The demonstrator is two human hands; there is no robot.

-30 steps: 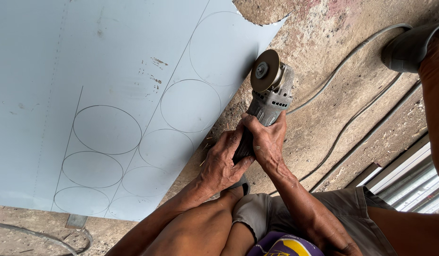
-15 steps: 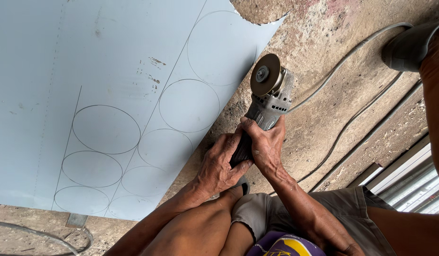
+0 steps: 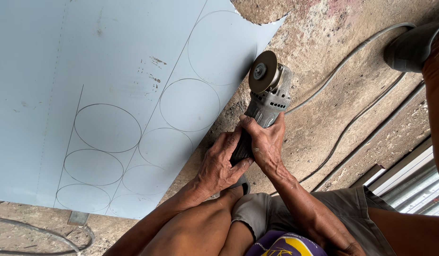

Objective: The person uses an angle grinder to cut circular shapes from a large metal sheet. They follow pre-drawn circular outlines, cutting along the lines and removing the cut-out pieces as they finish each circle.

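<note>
1. Head view looks down on the grey, pistol-shaped metal angle grinder [image 3: 267, 102], which I take as the landmark for every position below.
2. My left hand [image 3: 221, 166] is wrapped firmly around the dark rear handle of the grinder, at the end nearest my body. This grasp appears to carry the tool's weight and steer it from behind.
3. My right hand [image 3: 267, 142] is clenched over the grinder body just ahead of the left hand, thumb laid along the housing. Two hands in line on one tool give a steadier hold than one.
4. The round brown abrasive disc [image 3: 263, 72] sits at the far end of the grinder, its face turned toward the camera. Whether it is spinning cannot be told.
5. The large pale blue flat metal sheet [image 3: 86, 61] lies to the left of the grinder, its ragged right edge close beside the disc; whether disc and edge touch cannot be told.
6. Thin scribed circles [image 3: 108, 128] cover the sheet in rows to the left of the grinder. A curved notch in the sheet edge lies beyond the disc, matching the circles in shape.
7. The rough, stained concrete floor [image 3: 333, 71] lies under and to the right of the grinder.
8. Grey cables [image 3: 352, 128] run across the floor to the right of the grinder, well apart from the disc.
9. My bare knee [image 3: 195, 232] is raised below the grinder, beneath my left forearm.
</note>
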